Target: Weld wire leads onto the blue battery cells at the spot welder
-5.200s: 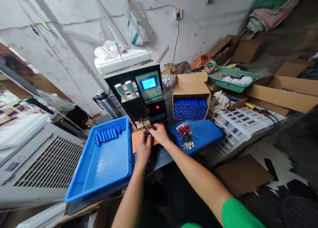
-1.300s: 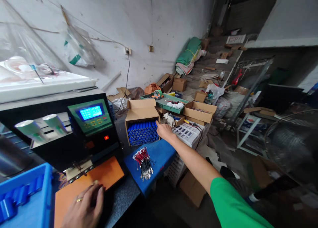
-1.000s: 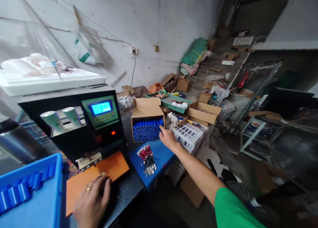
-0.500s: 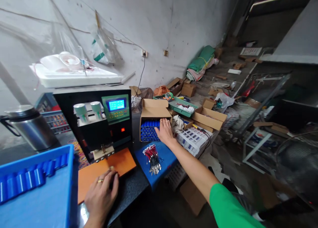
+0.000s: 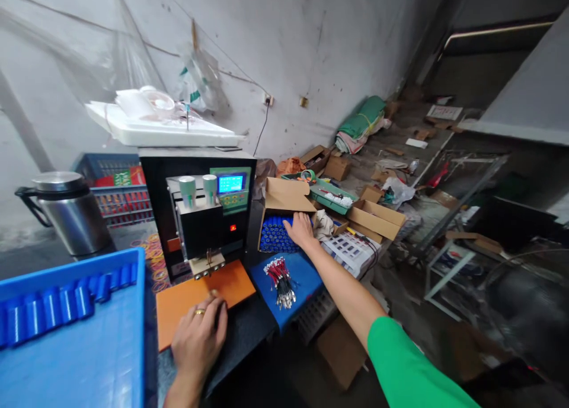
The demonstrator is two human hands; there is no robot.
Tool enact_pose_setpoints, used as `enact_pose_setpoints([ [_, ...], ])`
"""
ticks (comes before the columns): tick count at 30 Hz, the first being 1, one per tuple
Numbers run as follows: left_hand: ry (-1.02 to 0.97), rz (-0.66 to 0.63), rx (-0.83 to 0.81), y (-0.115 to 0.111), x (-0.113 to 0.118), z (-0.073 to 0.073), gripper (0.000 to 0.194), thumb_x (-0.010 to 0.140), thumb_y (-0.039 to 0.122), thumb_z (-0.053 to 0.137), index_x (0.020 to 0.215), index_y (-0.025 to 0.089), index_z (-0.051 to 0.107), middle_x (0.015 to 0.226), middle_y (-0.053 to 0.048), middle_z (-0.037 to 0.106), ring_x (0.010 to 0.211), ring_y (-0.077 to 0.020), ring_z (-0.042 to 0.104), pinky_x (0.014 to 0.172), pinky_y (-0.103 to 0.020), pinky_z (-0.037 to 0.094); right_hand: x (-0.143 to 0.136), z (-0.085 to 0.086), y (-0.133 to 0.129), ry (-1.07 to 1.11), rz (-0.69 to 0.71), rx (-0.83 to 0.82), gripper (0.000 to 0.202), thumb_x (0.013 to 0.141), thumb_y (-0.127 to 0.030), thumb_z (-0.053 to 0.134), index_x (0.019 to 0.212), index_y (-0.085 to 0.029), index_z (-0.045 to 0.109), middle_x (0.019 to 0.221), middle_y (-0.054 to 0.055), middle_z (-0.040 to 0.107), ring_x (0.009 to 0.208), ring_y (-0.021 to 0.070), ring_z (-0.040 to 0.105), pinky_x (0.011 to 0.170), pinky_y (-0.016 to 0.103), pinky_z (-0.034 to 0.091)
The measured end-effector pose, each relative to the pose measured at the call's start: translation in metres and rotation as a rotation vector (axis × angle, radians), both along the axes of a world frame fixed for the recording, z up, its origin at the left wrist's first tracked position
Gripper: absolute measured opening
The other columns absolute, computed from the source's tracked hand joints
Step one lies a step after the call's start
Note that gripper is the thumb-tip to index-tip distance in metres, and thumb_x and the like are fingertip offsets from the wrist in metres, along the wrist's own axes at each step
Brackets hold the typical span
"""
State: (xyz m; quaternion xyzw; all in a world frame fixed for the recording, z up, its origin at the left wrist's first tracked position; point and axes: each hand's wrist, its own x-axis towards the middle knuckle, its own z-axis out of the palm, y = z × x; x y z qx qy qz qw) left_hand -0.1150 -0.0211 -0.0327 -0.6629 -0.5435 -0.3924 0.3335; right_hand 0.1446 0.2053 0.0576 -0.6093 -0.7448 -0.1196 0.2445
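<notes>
My left hand point(image 5: 200, 332) rests on the near edge of the orange board point(image 5: 173, 313), below the head of a black machine point(image 5: 202, 227) with a lit display. Its fingers are bent together, and what they hold, if anything, is hidden. My right hand point(image 5: 301, 230) reaches to the open cardboard box point(image 5: 288, 194) packed with blue cylindrical cells point(image 5: 276, 233). The fingertips are at the box's right side, over the cells, and whether they grip one is not visible. A bundle of red and black wires point(image 5: 282, 283) lies on a blue mat point(image 5: 306, 271) below the box.
At the left, a blue tray point(image 5: 141, 313) holds a row of blue cells, with a steel jug point(image 5: 73, 218) behind it. A white grid rack point(image 5: 351, 254), a green tray point(image 5: 331, 197) and open cartons point(image 5: 376, 221) stand beyond my right arm.
The view has shifted, so the machine, tray and left hand appear further right. My right hand remains at the cell box, its fingers now reaching slightly more to the left over the cells.
</notes>
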Motion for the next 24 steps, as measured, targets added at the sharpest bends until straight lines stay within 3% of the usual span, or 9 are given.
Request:
enact_pose_setpoints([
  [4, -0.025, 0.018, -0.027, 0.0, 0.001, -0.003, 0.011, 0.091, 0.026, 0.06, 0.096, 0.018, 0.066, 0.096, -0.007, 0.074, 0.079, -0.0205, 0.065, 0.072, -0.032, 0.042, -0.006, -0.003, 0.005, -0.058, -0.013, -0.101, 0.055, 0.102, -0.047, 0.038, 0.121, -0.001, 0.062, 0.123, 0.029, 0.063, 0.119, 0.034, 0.056, 0.106, 0.043, 0.035],
  [10, -0.049, 0.026, -0.035, -0.001, 0.005, -0.004, 0.012, 0.091, 0.024, 0.06, 0.096, 0.017, 0.068, 0.093, -0.008, 0.074, 0.078, -0.0206, 0.063, 0.07, -0.033, 0.041, 0.003, -0.004, 0.005, -0.086, 0.06, -0.097, 0.058, 0.104, -0.046, 0.029, 0.126, -0.002, 0.06, 0.128, 0.026, 0.063, 0.124, 0.0308, 0.055, 0.11, 0.042, 0.033],
  [14, -0.057, 0.011, -0.056, -0.001, 0.005, -0.005, 0.013, 0.091, 0.025, 0.058, 0.096, 0.018, 0.068, 0.095, -0.007, 0.074, 0.079, -0.0201, 0.063, 0.071, -0.033, 0.041, 0.007, -0.011, -0.017, -0.036, 0.149, 0.047, 0.055, 0.1, -0.038, 0.041, 0.139, -0.001, 0.05, 0.145, 0.026, 0.05, 0.138, 0.0324, 0.042, 0.117, 0.046, 0.026],
  [17, -0.056, 0.011, -0.048, -0.001, 0.005, -0.007, 0.014, 0.091, 0.026, 0.058, 0.096, 0.018, 0.069, 0.093, -0.007, 0.074, 0.079, -0.0197, 0.063, 0.071, -0.032, 0.041, 0.012, -0.035, -0.046, 0.103, 0.249, 0.086, 0.048, 0.096, -0.031, 0.046, 0.136, -0.007, 0.054, 0.144, 0.021, 0.051, 0.138, 0.0297, 0.043, 0.115, 0.044, 0.032],
  [18, -0.057, 0.009, -0.047, 0.0, 0.005, -0.008, 0.014, 0.091, 0.026, 0.059, 0.096, 0.018, 0.069, 0.092, -0.007, 0.073, 0.078, -0.0197, 0.063, 0.071, -0.033, 0.041, 0.015, -0.046, -0.054, 0.193, 0.237, 0.042, 0.042, 0.095, -0.029, 0.047, 0.13, -0.01, 0.059, 0.136, 0.02, 0.058, 0.13, 0.0281, 0.051, 0.11, 0.042, 0.039],
  [20, -0.067, 0.0, -0.053, 0.0, 0.005, -0.01, 0.015, 0.091, 0.027, 0.058, 0.097, 0.018, 0.069, 0.092, -0.008, 0.073, 0.079, -0.0199, 0.064, 0.071, -0.033, 0.042, 0.021, -0.068, -0.064, 0.407, 0.128, -0.204, 0.027, 0.091, -0.025, 0.05, 0.107, -0.014, 0.069, 0.102, 0.013, 0.072, 0.092, 0.0231, 0.068, 0.087, 0.035, 0.051],
  [22, -0.092, -0.01, -0.067, 0.001, 0.005, -0.012, 0.016, 0.09, 0.027, 0.057, 0.098, 0.019, 0.07, 0.094, -0.008, 0.074, 0.08, -0.0205, 0.064, 0.072, -0.034, 0.042, 0.026, -0.086, -0.065, 0.511, 0.056, -0.442, 0.017, 0.085, -0.023, 0.055, 0.079, -0.015, 0.069, 0.064, 0.004, 0.066, 0.06, 0.0186, 0.063, 0.063, 0.029, 0.05],
  [24, -0.117, -0.023, -0.077, 0.001, 0.005, -0.013, 0.016, 0.09, 0.026, 0.058, 0.099, 0.019, 0.069, 0.095, -0.009, 0.074, 0.082, -0.021, 0.064, 0.072, -0.034, 0.042, 0.027, -0.096, -0.059, 0.533, 0.04, -0.537, 0.023, 0.081, -0.024, 0.058, 0.059, -0.017, 0.06, 0.045, -0.003, 0.051, 0.045, 0.0141, 0.052, 0.051, 0.024, 0.04],
])
